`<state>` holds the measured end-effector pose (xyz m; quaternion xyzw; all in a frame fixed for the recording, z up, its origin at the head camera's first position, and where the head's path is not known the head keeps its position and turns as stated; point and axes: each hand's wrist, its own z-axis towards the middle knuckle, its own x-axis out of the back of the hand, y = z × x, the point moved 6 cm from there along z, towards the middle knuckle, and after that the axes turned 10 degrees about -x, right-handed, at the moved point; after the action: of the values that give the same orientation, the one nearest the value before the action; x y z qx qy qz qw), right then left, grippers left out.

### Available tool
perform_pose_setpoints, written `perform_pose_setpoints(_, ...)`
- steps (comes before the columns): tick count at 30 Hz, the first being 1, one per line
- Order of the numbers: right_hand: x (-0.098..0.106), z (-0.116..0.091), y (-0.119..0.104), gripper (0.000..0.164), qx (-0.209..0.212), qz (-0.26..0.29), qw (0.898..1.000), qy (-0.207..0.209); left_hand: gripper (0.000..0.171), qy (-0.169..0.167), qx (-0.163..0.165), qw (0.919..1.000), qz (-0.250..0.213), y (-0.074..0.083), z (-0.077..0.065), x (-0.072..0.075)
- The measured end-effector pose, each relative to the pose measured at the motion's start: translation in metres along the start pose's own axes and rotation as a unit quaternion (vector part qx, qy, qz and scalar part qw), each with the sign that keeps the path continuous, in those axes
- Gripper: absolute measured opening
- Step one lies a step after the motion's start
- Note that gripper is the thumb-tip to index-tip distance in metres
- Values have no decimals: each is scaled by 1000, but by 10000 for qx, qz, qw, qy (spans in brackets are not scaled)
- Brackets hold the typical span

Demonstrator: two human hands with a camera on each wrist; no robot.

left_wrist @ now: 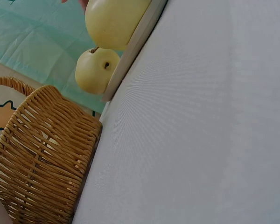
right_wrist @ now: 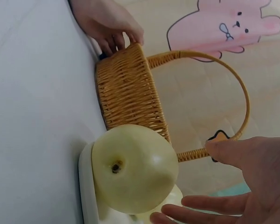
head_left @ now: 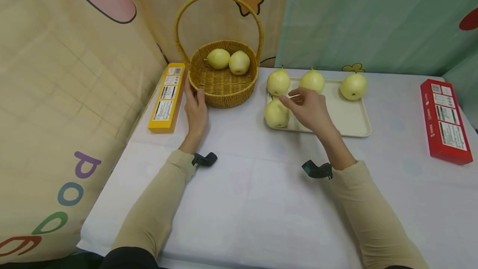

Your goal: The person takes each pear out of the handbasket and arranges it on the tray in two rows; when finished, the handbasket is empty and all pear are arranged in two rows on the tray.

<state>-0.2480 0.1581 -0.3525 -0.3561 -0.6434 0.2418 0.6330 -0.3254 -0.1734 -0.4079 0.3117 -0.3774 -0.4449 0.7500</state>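
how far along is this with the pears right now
Apparently done: two pears lie in the basket. In hand: no pear yet; the left hand holds the basket's side, while the right hand, fingers apart, is beside the tray's near-left pear. Left, if the basket is where they're going: the four pears on the tray.

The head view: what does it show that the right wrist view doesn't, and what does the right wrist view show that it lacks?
Only the head view shows the yellow box, the red box and the two pears lying inside the basket.

Only the right wrist view shows the printed bear's face and the dark hollow on the nearest pear.

Both show the basket, the left hand touching it, the right hand, the orange star and at least part of the tray.
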Motion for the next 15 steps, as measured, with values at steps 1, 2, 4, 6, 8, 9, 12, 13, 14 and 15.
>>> perform_pose_setpoints(1,-1,0,-1,59,92,110,9999,88,62,-9,-19,10000,-14,0,0,-1)
perform_pose_setpoints(2,-3,1,-3,57,181,239,9994,161,62,-10,-33,10000,-25,-1,1,-1)
perform_pose_setpoints(4,-7,2,-8,53,359,509,9976,289,62,-6,-43,10000,-8,-2,1,-1)
perform_pose_setpoints(6,-9,3,-15,51,508,742,9952,397,61,7,-61,10000,-55,-3,1,-2)
perform_pose_setpoints(8,-12,5,-23,50,614,950,9925,461,62,11,-65,10000,-61,-4,1,-2)
perform_pose_setpoints(9,-13,7,-27,49,644,1026,9914,493,62,-5,-68,10000,-58,-4,0,-2)
perform_pose_setpoints(12,-19,13,-42,51,696,1248,9884,509,62,-38,-98,9999,-80,-5,1,-3)
perform_pose_setpoints(13,-21,16,-48,52,710,1318,9875,497,62,-35,-103,9999,-76,-5,1,-3)
perform_pose_setpoints(14,-25,19,-53,53,714,1381,9867,474,62,-29,-108,9999,-65,-4,1,-3)
perform_pose_setpoints(15,-29,23,-59,54,725,1446,9858,448,62,-17,-119,9999,-62,-3,1,-2)
